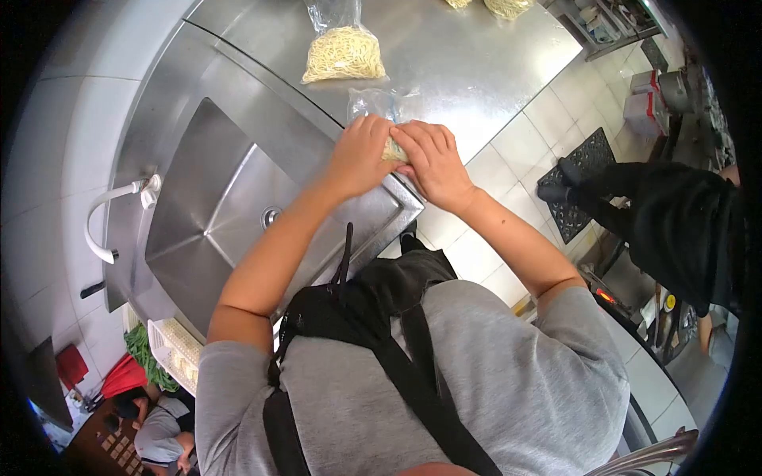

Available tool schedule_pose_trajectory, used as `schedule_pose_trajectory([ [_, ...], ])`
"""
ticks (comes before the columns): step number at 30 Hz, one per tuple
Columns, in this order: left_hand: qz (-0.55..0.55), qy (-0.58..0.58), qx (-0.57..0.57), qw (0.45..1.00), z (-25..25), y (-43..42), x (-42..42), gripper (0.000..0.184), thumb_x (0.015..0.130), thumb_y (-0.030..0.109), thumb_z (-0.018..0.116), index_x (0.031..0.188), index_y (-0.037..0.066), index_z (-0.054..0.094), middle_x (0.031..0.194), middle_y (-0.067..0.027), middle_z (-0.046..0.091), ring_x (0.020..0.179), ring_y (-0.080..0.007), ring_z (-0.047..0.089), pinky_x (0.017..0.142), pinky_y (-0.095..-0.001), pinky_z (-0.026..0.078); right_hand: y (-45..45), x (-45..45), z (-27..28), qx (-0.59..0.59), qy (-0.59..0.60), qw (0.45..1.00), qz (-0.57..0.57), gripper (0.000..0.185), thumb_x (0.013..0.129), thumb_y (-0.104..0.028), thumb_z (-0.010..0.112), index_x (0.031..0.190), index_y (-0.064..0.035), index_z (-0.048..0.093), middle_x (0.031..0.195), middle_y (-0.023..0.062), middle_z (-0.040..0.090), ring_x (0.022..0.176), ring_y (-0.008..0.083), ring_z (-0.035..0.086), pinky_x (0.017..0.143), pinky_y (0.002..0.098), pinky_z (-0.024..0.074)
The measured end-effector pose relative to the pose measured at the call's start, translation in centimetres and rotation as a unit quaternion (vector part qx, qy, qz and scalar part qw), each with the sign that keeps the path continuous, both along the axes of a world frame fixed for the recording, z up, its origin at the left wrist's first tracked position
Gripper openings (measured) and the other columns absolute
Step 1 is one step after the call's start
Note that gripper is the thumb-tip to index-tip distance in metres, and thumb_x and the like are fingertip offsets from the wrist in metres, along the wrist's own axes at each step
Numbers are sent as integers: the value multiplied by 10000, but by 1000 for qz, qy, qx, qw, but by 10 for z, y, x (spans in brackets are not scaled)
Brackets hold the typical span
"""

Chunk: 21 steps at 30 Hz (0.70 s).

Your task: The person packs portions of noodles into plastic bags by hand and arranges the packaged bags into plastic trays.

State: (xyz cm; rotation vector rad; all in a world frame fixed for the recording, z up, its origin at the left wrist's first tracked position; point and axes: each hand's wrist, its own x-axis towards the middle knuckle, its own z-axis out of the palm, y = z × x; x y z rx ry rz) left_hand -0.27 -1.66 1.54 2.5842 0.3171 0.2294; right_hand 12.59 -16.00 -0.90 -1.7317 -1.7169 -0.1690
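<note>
A clear plastic bag of pale noodles (392,149) lies at the corner of the steel counter, partly covered by my hands. My left hand (363,155) wraps around its left side with the fingers curled over it. From the right, my right hand (433,163) grips the same bag, its thumb near the left hand's. The bag's loose plastic top (373,101) spreads out beyond my fingers. Farther up the counter lies another clear bag of noodles (344,55).
A steel sink (198,182) with a white faucet (107,206) is left of my arms. More noodle bags (508,6) lie at the steel counter's (476,63) far edge. A person in dark clothes (675,222) stands at right by a black floor mat (583,178). Another person (163,428) is at lower left.
</note>
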Motion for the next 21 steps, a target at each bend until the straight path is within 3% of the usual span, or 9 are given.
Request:
schedule_pose_trajectory([
  [2, 4, 122, -186, 975, 11, 12, 4, 507, 759, 281, 747, 1146, 29, 539, 1091, -119, 565, 1032, -318, 525, 886, -435, 394, 0, 8, -1, -39, 27, 999, 14, 469, 883, -315, 608, 1292, -95, 543, 1113, 72, 590, 1007, 278, 529, 854, 396, 392],
  [3, 8, 177, -273, 945, 17, 16, 7, 498, 777, 300, 733, 1145, 25, 540, 1083, -119, 568, 1031, -325, 526, 891, -440, 388, 3, 14, 3, -68, 59, 996, 19, 335, 898, -281, 594, 1184, -105, 610, 1029, 66, 615, 974, 268, 534, 827, 382, 391],
  [6, 2, 150, -46, 988, 5, 13, 7, 497, 817, 346, 695, 1154, 18, 535, 1089, -104, 567, 1034, -300, 516, 913, -447, 365, 25, 23, -2, -141, 65, 988, -14, 200, 897, -250, 589, 1028, -119, 664, 915, 52, 630, 963, 255, 534, 796, 369, 384],
  [7, 32, 84, 45, 995, 7, 6, 8, 502, 821, 351, 694, 1161, 18, 534, 1095, -102, 568, 1039, -295, 512, 917, -447, 360, 35, 20, 2, -156, 59, 984, -56, 126, 899, -199, 572, 893, -122, 671, 839, 49, 632, 933, 264, 546, 752, 368, 382],
  [9, 90, -56, 227, 968, 12, -18, 9, 512, 828, 360, 691, 1175, 20, 532, 1107, -97, 569, 1049, -284, 504, 926, -446, 350, 48, 26, 6, -152, 22, 987, -51, 129, 903, -186, 563, 881, -115, 669, 857, 81, 622, 926, 273, 546, 747, 372, 386],
  [13, 103, -70, 169, 978, 2, -32, 21, 486, 846, 298, 678, 1234, 50, 524, 1163, -101, 566, 1077, -299, 501, 922, -463, 358, 63, 41, 0, -121, 27, 990, -66, 145, 912, -160, 539, 894, -61, 643, 923, 142, 597, 938, 302, 541, 776, 407, 392],
  [15, 112, -16, 159, 981, 1, -22, 27, 416, 857, 317, 675, 1155, 47, 567, 1120, -109, 581, 1026, -296, 521, 893, -453, 381, 58, 44, -8, -44, 178, 976, -115, 142, 903, -149, 548, 933, -27, 615, 949, 149, 580, 960, 319, 527, 810, 428, 394],
  [18, 153, -9, 96, 984, -8, 2, 39, 381, 899, 403, 620, 1018, 41, 625, 1033, -140, 614, 961, -326, 563, 843, -446, 424, 33, 25, -26, 92, 399, 895, -175, 200, 964, -162, 530, 1054, 15, 514, 931, 100, 546, 916, 262, 527, 825, 386, 420],
  [21, 217, 25, -20, 976, -9, 15, 48, 462, 948, 474, 529, 945, 29, 653, 989, -174, 639, 913, -375, 593, 795, -466, 455, -4, -16, -11, 3, 726, 680, -105, 345, 1018, -277, 499, 1187, 14, 422, 1003, 92, 540, 850, 163, 570, 801, 305, 474],
])
